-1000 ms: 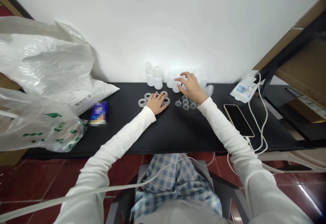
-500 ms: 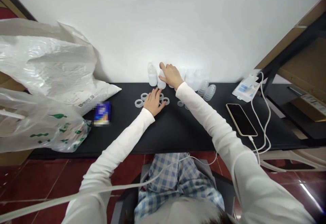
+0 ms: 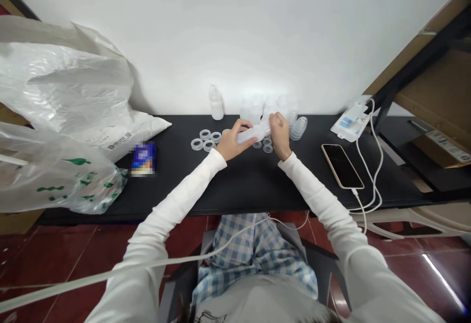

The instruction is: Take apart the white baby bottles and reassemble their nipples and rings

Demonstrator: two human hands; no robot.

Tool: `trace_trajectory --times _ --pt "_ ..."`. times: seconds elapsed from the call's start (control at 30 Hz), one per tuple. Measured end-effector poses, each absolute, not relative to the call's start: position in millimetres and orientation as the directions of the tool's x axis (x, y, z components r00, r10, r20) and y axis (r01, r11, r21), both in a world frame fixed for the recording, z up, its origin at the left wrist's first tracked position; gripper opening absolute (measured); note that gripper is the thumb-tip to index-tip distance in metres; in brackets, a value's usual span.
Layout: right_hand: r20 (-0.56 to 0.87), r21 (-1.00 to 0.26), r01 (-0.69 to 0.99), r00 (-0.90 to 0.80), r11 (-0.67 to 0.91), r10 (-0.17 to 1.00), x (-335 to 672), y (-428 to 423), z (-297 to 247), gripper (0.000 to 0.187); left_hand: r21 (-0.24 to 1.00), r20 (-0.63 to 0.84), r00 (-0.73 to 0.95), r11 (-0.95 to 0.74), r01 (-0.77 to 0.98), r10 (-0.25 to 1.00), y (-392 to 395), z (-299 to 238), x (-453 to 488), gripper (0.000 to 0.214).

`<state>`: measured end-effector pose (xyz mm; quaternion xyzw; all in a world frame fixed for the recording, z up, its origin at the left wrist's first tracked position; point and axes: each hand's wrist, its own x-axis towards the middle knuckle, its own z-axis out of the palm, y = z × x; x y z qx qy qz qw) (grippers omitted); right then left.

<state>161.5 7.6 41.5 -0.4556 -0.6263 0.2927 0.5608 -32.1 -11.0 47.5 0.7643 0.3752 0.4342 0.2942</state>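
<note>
A white translucent bottle [image 3: 249,135] lies nearly level above the table between both hands. My left hand [image 3: 231,141] is closed around its body. My right hand [image 3: 279,133] grips the other end, where the fingers partly cover the top. Several clear rings [image 3: 197,144] lie beside my left hand, some hidden by it. Small round clear pieces [image 3: 268,149] lie below my right hand. A bottle with a clear domed cap [image 3: 217,107] stands upright near the wall. Behind my hands is a group of white bottles [image 3: 250,105], and nested clear domed caps [image 3: 299,128] lie to the right.
White plastic bags [image 3: 91,112] bulge over the table's left side, with a blurred blue packet [image 3: 143,158] next to them. A phone [image 3: 342,166] with a white charging cable [image 3: 375,176] and a white-and-blue package [image 3: 349,123] lie on the right.
My right hand has brought a bottle from near the wall toward me and to the right. My left hand has left the rings and taken hold of the bottle's body.
</note>
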Motion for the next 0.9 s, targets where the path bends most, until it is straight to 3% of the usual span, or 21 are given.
trace_trajectory --times 0.07,0.1,0.2,0.3,0.4,0.5,0.6,0.7,0.73,0.8,0.9 --pt "0.508 -0.848 0.263 0.158 0.46 0.847 164 -1 49 0.051 0.939 0.188 0.45 -0.293 0.177 0.873 -7 59 -34 0.054" --pt "0.53 -0.833 0.268 0.138 0.484 0.837 166 -6 54 0.049 0.983 0.056 0.526 -0.139 0.119 0.849 -3 64 -37 0.055" --pt "0.521 -0.817 0.208 -0.133 0.537 0.843 175 -21 67 0.041 0.973 -0.221 0.693 0.202 0.11 0.687 7 71 -51 0.06" --pt "0.493 -0.821 0.126 -0.337 0.557 0.802 187 -29 74 0.037 0.944 -0.32 0.71 0.274 0.184 0.627 10 66 -58 0.064" --pt "0.483 -0.795 0.228 -0.323 0.562 0.814 191 -27 73 0.051 0.974 -0.222 0.644 0.133 0.184 0.732 5 53 -53 0.061" --pt "0.494 -0.743 0.441 -0.147 0.503 0.857 186 -21 66 0.059 0.937 0.111 0.514 -0.262 0.232 0.851 1 44 -47 0.06" --pt "0.356 -0.808 0.494 -0.027 0.322 0.934 176 -17 61 0.065 0.636 0.452 0.487 -0.652 0.411 0.748 -1 41 -45 0.05" --pt "0.187 -0.908 0.391 0.057 0.15 0.981 168 -18 60 0.063 0.384 0.516 0.558 -0.758 0.528 0.65 -7 42 -45 0.04" --pt "0.179 -0.92 0.367 0.078 0.139 0.981 166 -19 61 0.062 0.377 0.51 0.556 -0.752 0.541 0.656 -9 43 -44 0.04" --pt "0.235 -0.917 0.351 0.088 0.19 0.968 167 -23 62 0.06 0.477 0.48 0.516 -0.705 0.525 0.71 -14 47 -43 0.044" --pt "0.365 -0.882 0.33 0.028 0.337 0.93 173 -30 62 0.052 0.787 0.312 0.497 -0.513 0.342 0.81 -19 56 -43 0.052"
